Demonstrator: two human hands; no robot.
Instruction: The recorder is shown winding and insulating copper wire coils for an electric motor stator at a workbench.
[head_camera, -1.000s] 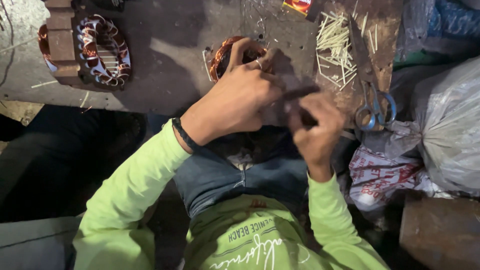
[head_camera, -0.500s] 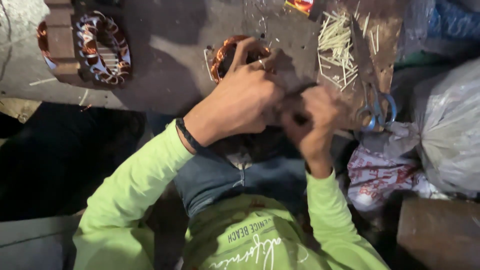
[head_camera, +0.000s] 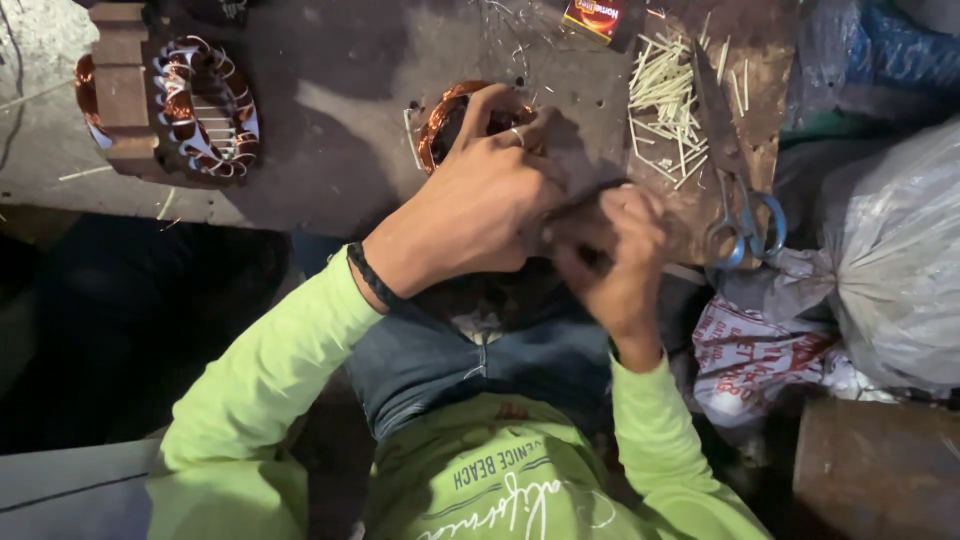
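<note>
A small red and yellow box (head_camera: 597, 16) lies at twelve o'clock, partly cut off by the top edge. At four o'clock sits a crumpled white bag with red print (head_camera: 760, 358), touching a large grey translucent plastic bag (head_camera: 890, 270) at three o'clock.

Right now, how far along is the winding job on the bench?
Looks done: one wound stator sits aside, far left. In hand: left hand rests on a copper coil; right hand pinches something dark, unclear what. Left: many pale sticks lie loose beside scissors.
</note>
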